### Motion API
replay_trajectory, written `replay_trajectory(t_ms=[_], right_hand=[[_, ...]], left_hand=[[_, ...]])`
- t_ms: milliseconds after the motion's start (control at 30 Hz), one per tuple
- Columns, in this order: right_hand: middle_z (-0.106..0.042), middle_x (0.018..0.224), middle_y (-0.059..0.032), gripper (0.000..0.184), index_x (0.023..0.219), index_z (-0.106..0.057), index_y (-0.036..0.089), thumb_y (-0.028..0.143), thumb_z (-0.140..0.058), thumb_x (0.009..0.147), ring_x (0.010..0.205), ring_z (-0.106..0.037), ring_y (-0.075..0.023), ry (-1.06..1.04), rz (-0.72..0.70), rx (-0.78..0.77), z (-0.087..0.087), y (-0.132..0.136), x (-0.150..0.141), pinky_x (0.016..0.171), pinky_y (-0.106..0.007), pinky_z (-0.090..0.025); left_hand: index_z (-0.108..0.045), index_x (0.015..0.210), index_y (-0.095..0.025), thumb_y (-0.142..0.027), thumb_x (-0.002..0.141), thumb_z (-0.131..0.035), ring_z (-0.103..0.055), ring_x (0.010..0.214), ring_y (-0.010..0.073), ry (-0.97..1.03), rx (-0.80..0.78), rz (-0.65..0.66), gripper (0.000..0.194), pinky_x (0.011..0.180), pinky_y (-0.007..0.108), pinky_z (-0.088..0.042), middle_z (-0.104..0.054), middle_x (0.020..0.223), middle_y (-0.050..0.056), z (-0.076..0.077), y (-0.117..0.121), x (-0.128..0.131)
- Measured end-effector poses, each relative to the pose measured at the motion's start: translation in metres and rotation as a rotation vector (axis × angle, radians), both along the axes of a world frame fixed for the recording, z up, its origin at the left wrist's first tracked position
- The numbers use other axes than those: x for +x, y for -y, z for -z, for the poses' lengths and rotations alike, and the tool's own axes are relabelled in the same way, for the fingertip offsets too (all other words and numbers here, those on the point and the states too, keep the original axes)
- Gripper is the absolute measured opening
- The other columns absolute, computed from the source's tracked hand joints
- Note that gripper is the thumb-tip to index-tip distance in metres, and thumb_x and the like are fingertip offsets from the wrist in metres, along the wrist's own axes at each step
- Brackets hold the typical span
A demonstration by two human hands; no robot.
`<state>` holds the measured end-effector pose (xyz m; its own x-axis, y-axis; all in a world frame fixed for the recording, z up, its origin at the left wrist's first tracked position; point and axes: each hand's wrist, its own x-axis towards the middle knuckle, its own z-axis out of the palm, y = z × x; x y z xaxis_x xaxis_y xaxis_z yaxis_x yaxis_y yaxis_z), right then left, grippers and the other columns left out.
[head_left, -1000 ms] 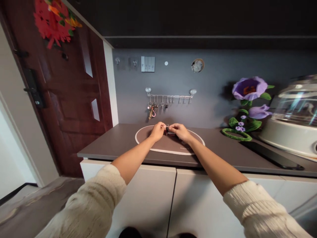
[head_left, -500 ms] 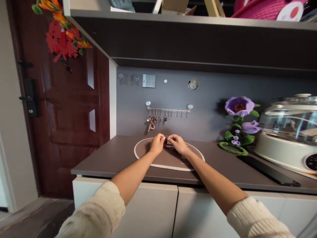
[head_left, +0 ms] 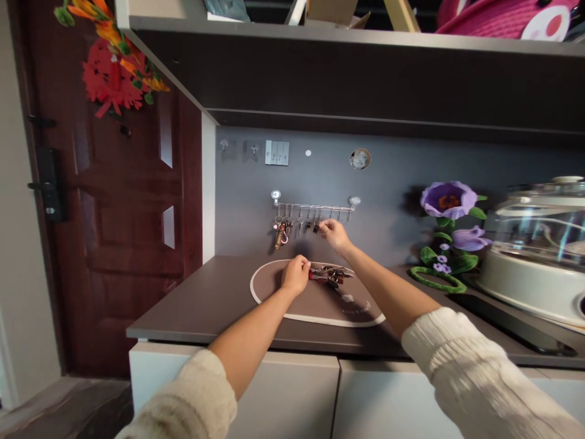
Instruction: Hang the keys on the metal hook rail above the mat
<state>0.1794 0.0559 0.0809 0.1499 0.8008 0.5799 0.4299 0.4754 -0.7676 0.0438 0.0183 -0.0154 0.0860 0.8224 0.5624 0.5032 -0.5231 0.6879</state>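
My left hand (head_left: 296,274) rests closed on the oval brown mat (head_left: 274,299), its fingers on a bunch of keys (head_left: 329,275) lying on the mat. My right hand (head_left: 334,234) is raised to the metal hook rail (head_left: 313,207) on the grey wall, fingers pinched at a small dark key (head_left: 316,227) hanging from a hook. Other keys and a charm (head_left: 280,231) hang at the rail's left end.
A dark red door (head_left: 114,201) stands at the left. Purple knitted flowers (head_left: 448,231) and a domed white appliance (head_left: 534,244) sit on the counter (head_left: 205,299) to the right. A dark shelf (head_left: 365,67) hangs overhead. White cabinet doors (head_left: 292,396) lie below.
My right hand has left the key bunch and risen to the hook rail. My left hand stays on the keys on the mat.
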Motion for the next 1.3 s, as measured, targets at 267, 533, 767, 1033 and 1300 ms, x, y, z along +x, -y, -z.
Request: replay_trajectory(t_ms=[267, 533, 767, 1033, 1300], right_hand=[[-0.057, 0.07, -0.0034, 0.008, 0.079, -0.053, 0.013, 0.015, -0.045, 0.078, 0.056, -0.052, -0.0066, -0.213, 0.064, -0.107, -0.024, -0.019, -0.015, 0.05, -0.016, -0.045], [-0.059, 0.063, -0.0044, 0.008, 0.072, -0.054, 0.012, 0.012, -0.048, 0.076, 0.049, -0.052, -0.0064, -0.32, 0.145, -0.186, -0.026, -0.029, -0.021, 0.047, -0.018, -0.045], [-0.057, 0.056, -0.0021, 0.009, 0.068, -0.055, 0.013, 0.013, -0.048, 0.074, 0.048, -0.053, -0.0085, -0.326, 0.182, -0.205, -0.018, -0.033, -0.017, 0.05, -0.022, -0.048], [-0.054, 0.056, -0.0009, 0.008, 0.067, -0.054, 0.014, 0.013, -0.05, 0.074, 0.049, -0.05, -0.0077, -0.31, 0.18, -0.216, -0.012, -0.031, -0.012, 0.051, -0.022, -0.048], [-0.056, 0.061, -0.001, 0.012, 0.068, -0.051, 0.014, 0.011, -0.045, 0.078, 0.049, -0.05, -0.0059, -0.312, 0.068, -0.223, -0.003, -0.011, -0.005, 0.051, -0.02, -0.045]], left_hand=[[-0.058, 0.076, -0.018, -0.021, 0.079, -0.046, -0.059, 0.074, 0.0133, -0.036, -0.03, -0.017, 0.013, 0.069, 0.024, -0.042, -0.066, 0.08, 0.004, -0.002, 0.002, -0.001], [-0.058, 0.076, -0.019, -0.019, 0.078, -0.045, -0.058, 0.072, 0.0129, -0.021, -0.042, -0.01, 0.013, 0.068, 0.024, -0.042, -0.066, 0.079, 0.003, -0.002, 0.003, -0.001], [-0.058, 0.076, -0.019, -0.019, 0.078, -0.047, -0.058, 0.073, 0.0127, -0.015, -0.054, -0.02, 0.011, 0.069, 0.024, -0.042, -0.065, 0.078, 0.003, -0.001, 0.0, -0.002], [-0.056, 0.075, -0.018, -0.019, 0.079, -0.045, -0.058, 0.071, 0.0127, -0.016, -0.037, -0.034, 0.012, 0.068, 0.024, -0.042, -0.065, 0.075, 0.002, 0.001, -0.001, -0.003], [-0.057, 0.078, -0.018, -0.017, 0.079, -0.046, -0.056, 0.07, 0.0106, -0.098, 0.01, 0.056, 0.011, 0.068, 0.022, -0.041, -0.063, 0.074, 0.001, 0.002, 0.001, -0.005]])
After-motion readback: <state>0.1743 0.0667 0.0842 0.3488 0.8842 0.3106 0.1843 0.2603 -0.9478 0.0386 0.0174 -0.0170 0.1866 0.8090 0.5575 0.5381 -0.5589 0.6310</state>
